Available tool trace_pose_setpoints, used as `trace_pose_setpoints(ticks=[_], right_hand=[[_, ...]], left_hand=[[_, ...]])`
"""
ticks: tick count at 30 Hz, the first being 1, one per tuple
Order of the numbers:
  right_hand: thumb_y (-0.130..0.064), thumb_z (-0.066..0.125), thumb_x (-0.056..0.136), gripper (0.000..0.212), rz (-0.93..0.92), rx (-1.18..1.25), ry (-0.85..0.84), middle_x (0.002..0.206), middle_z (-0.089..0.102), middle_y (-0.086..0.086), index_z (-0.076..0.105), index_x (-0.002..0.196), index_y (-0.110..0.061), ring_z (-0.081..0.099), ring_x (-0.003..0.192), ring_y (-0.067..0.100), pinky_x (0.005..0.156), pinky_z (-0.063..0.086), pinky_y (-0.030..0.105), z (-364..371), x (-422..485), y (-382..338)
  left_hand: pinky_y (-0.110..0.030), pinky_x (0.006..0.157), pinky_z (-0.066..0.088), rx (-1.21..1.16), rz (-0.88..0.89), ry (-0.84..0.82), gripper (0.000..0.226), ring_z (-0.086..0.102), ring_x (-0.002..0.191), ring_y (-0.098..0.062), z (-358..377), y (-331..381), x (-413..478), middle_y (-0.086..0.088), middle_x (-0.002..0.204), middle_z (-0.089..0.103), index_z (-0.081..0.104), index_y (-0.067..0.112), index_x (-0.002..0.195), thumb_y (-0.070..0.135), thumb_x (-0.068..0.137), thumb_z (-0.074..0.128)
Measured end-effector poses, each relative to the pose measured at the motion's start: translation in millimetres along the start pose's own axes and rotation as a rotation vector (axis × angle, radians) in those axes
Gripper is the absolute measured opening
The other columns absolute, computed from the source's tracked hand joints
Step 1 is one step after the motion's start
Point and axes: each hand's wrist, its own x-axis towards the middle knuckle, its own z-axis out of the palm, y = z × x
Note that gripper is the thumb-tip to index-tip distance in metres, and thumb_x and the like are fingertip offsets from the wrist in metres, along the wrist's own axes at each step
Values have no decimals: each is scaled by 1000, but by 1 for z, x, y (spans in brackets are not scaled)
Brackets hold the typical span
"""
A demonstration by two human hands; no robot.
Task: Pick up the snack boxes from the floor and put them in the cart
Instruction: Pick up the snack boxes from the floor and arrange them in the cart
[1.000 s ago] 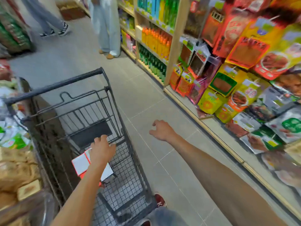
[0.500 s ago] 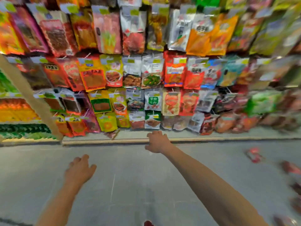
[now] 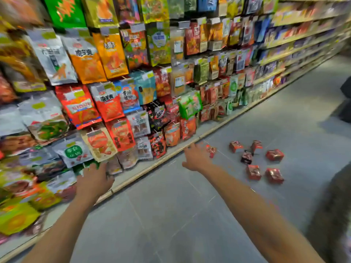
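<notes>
Snack boxes: seven red, scattered on grey floor beside shelf of hanging packets; left hand, right hand: empty, fingers spread

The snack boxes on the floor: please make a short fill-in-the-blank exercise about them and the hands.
1. The red snack boxes lie on the ____.
2. Both hands are ____, holding nothing.
3. The ____ hand is nearer to the boxes than the other hand.
4. One box among the red ones is ____ in colour.

Missing words: floor; empty; right; dark
</notes>
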Motion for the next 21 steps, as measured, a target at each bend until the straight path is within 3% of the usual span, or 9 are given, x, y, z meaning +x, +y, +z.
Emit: trace_pose_setpoints(ticks=[5,8,11,18,21], right_hand=[[-46,58,92,53,131,-16,24,143,44,13,50,135,-16,42,133,33,104,39,47,-8,16,133],[-48,54,94,57,208,2,32,142,46,13,47,139,-14,42,134,32,106,37,47,-12,20,206],[-44,55,93,53,274,23,26,140,46,12,49,136,-15,41,134,31,108,34,48,-12,19,267],[-45,59,90,65,419,97,-18,147,40,14,40,146,-16,37,136,34,108,33,47,13,18,358],[-44,59,91,61,462,113,-52,144,45,14,45,143,-17,42,133,34,105,37,43,29,26,389]], left_hand=[[-54,102,41,20,156,47,62,47,127,-37,-17,134,59,-14,141,47,42,20,142,55,92,51],[-57,106,37,35,220,29,66,39,134,-38,-28,214,85,-14,152,35,35,22,148,55,93,51],[-55,103,40,41,311,73,61,42,131,-38,-39,289,102,-16,145,41,40,18,143,50,93,53],[-54,101,40,48,470,47,57,42,127,-39,-41,415,135,-15,140,43,42,17,139,48,92,52],[-54,98,42,88,547,22,55,43,127,-39,-31,458,159,-17,138,45,44,16,135,47,91,53]])
